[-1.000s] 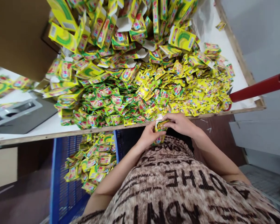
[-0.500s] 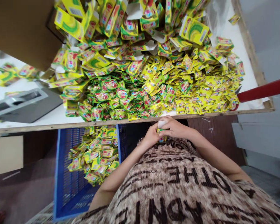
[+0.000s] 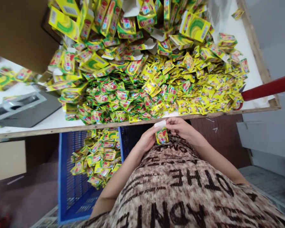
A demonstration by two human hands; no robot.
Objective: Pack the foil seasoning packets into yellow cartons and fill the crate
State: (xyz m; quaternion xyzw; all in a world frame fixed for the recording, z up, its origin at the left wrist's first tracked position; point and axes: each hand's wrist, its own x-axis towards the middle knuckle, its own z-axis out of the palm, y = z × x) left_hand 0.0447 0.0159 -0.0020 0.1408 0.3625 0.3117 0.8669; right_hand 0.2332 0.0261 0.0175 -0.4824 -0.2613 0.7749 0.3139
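Below the white tabletop (image 3: 256, 79), blue crate (image 3: 63, 186).

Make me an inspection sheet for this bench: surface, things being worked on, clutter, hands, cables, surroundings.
Surface: white tabletop with a wooden edge, largely covered.
Things being worked on: one small yellow-green carton, its white flap open.
Clutter: green sachets heaped left of yellow sachets; loose cartons behind them; grey device, kind unclear, at the left; red bar at the right.
Hands: left hand holds the carton; right hand has its fingertips at the flap's side, grip unclear.
Cables: nothing seen.
Surroundings: blue plastic crate below the tabletop, holding more cartons; brown box at upper left.
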